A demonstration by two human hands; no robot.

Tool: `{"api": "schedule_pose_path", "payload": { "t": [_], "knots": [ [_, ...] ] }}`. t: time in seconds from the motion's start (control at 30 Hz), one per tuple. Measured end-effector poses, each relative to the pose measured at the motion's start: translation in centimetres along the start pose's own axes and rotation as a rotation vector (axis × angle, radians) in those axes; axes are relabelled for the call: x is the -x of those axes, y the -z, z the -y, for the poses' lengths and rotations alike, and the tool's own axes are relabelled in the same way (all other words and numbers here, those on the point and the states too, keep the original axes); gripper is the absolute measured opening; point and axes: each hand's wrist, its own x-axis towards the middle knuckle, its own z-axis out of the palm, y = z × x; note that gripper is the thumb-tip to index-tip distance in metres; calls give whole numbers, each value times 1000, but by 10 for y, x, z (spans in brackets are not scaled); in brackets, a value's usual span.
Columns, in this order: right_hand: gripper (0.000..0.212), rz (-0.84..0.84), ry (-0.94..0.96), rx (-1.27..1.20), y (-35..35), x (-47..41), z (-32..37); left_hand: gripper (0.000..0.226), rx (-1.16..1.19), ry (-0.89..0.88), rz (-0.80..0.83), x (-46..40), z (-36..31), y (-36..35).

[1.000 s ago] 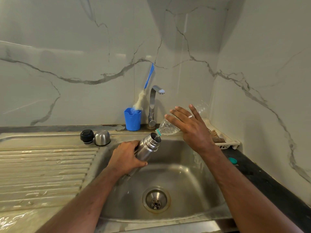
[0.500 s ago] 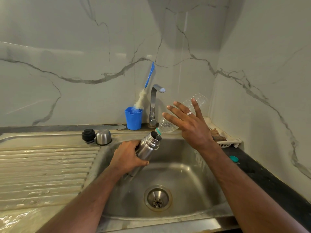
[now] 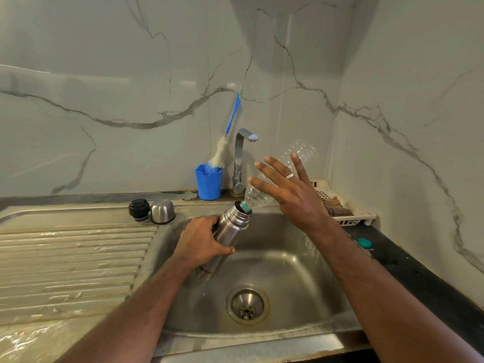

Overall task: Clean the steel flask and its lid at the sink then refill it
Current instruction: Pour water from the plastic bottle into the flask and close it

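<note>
On the left, a black stopper (image 3: 139, 209) and a steel cap (image 3: 162, 210) stand side by side on the sink's rim (image 3: 78, 209). The left hand (image 3: 203, 242) has its grip wrapped round the steel flask (image 3: 230, 227), which is tilted over the basin, open mouth up and to the right. The flask is brushed metal with ridged rings below the neck. A clear plastic bottle (image 3: 262, 197) is tipped, its mouth at the flask's mouth. The right hand (image 3: 296, 192) supports it, with fingers spread straight.
</note>
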Motion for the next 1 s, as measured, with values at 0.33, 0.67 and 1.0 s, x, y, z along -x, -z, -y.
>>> {"api": "schedule_pose_path", "payload": {
  "t": [0.33, 0.67, 1.0],
  "knots": [
    [69, -33, -11, -92, -4, 2, 0, 72, 22, -17, -1, 0, -1, -1],
    [85, 164, -395, -286, -12, 8, -2, 66, 85, 26, -36, -3, 2, -3],
    [98, 275, -916, -922, 11, 2, 52, 63, 292, 185, -235, 4, -14, 35]
  ]
}}
